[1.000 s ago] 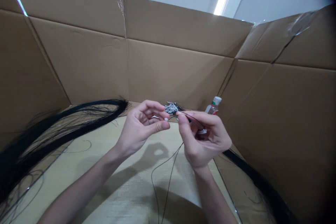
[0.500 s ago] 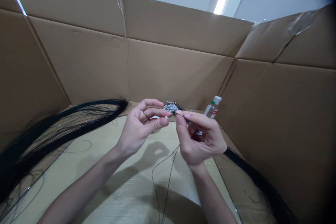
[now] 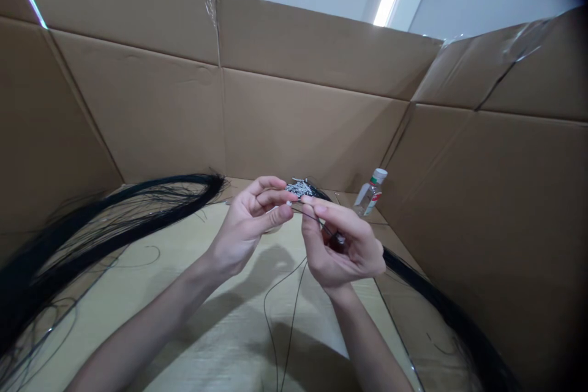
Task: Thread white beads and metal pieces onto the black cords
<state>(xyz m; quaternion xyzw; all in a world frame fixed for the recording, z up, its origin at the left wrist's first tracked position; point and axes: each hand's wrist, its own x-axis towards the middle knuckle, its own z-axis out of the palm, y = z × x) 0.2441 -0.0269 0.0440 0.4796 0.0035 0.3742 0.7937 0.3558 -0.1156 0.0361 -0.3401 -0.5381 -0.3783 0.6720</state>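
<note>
My left hand pinches a small white piece between thumb and fingers. Against its fingertips, my right hand has thumb and forefinger closed on a thin black cord. Two strands of this cord hang below the right hand, down toward the bottom edge. Something small and shiny lies partly hidden under the curled right fingers. Just behind the fingertips is a pile of small white pieces with dark cords among them.
A clear bottle with a white cap stands behind my right hand. A thick bundle of black cords curves along the left, and another black bundle runs down the right. Cardboard walls surround the pale tabletop.
My right hand has moved slightly left, bringing its fingertips closer to the white piece in my left hand. The hanging strands have shifted a little left with it.
</note>
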